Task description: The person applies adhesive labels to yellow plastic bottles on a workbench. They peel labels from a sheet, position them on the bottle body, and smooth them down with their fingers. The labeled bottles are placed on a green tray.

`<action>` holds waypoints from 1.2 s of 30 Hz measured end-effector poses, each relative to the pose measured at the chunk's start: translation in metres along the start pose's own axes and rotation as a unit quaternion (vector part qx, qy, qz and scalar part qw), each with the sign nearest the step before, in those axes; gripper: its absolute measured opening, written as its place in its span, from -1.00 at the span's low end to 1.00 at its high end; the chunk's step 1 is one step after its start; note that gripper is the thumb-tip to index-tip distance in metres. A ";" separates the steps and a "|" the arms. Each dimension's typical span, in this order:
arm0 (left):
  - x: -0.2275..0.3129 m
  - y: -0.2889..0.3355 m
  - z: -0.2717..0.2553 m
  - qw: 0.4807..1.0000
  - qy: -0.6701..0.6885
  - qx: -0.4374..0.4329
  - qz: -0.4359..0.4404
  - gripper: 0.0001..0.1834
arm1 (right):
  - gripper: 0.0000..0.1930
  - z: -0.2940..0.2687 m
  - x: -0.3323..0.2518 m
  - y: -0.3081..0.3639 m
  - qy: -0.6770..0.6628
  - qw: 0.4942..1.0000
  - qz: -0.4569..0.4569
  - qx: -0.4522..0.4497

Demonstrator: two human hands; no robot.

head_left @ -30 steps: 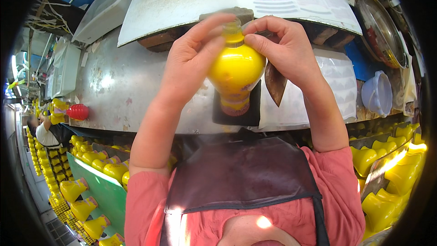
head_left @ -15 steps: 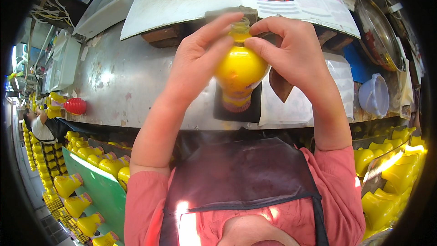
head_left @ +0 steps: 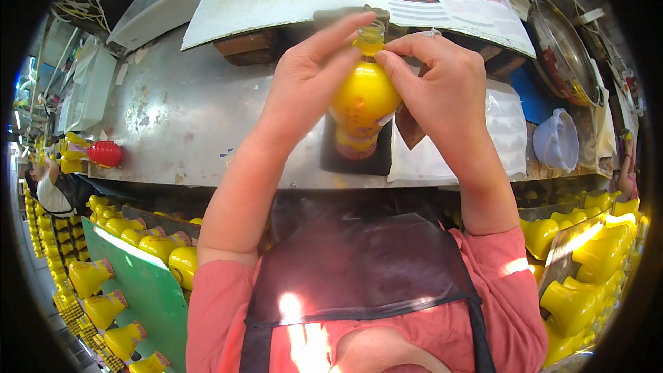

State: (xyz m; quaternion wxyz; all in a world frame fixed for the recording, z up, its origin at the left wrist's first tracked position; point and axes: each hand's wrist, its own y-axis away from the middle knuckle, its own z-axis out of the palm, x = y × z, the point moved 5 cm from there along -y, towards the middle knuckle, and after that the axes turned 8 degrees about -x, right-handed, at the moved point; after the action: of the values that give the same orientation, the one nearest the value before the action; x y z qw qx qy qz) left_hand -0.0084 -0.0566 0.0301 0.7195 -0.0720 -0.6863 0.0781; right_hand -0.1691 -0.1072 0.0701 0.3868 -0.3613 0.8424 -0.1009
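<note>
A glossy yellow bottle (head_left: 364, 100) with a round body, narrow neck and clear glass mouth stands upright on a dark pad (head_left: 333, 157). Pinkish decoration circles its lower part. My left hand (head_left: 314, 72) curves along the left of the neck, thumb against it and forefinger reaching past the mouth. On the other side my right hand (head_left: 442, 76) presses thumb and forefinger together at the neck. Whether a thin piece lies under these fingertips I cannot make out. Beside the bottle, partly under my right hand, is a brown pointed piece (head_left: 409, 130).
Printed sheets (head_left: 501, 128) lie right of the pad. A white board (head_left: 276, 0) with decal sheets rests on bricks behind. A lavender bucket (head_left: 556, 141) stands right, a red ribbed object (head_left: 105, 154) left. Yellow vases (head_left: 166, 245) crowd both sides; another person (head_left: 52, 190) is far left.
My right thumb and forefinger have drawn together at the neck. My left hand stays alongside the bottle, its thumb nearer the neck. The whole view has shifted slightly.
</note>
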 end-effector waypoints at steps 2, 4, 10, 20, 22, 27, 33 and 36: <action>0.000 0.001 0.001 1.000 -0.006 0.003 0.004 -0.57 | -0.85 0.001 0.000 0.001 -0.017 1.000 0.005 0.005; 0.000 0.002 0.001 1.000 -0.009 0.003 0.008 -0.58 | -0.85 0.002 0.001 0.002 -0.028 1.000 0.009 0.011; 0.001 0.005 0.002 1.000 -0.027 -0.003 0.015 -0.56 | -0.83 0.000 0.004 0.003 -0.090 0.995 0.029 -0.012; 0.000 0.012 0.006 0.998 -0.045 0.013 0.030 -0.57 | -0.73 -0.007 -0.009 0.000 0.044 0.998 -0.001 -0.047; -0.001 0.013 0.006 0.998 -0.050 0.014 0.031 -0.57 | -0.74 -0.008 -0.009 0.001 0.047 0.997 -0.007 -0.055; -0.001 0.017 0.007 0.998 -0.039 0.016 0.043 -0.58 | -0.78 -0.006 -0.005 0.006 0.039 0.998 -0.033 -0.045; 0.004 0.021 0.006 0.999 -0.016 -0.004 0.043 -0.61 | -0.87 -0.008 0.006 0.013 -0.081 0.995 0.008 -0.062; 0.011 0.020 0.007 0.998 -0.022 0.011 0.062 -0.67 | -0.78 -0.013 -0.009 0.031 -0.085 0.995 -0.052 0.028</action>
State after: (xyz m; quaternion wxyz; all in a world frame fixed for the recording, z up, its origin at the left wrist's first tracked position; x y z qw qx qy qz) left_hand -0.0151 -0.0346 0.0366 0.6988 -0.1047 -0.6954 0.1313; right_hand -0.1908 -0.0807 0.0702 0.4618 -0.4005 0.7833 -0.1132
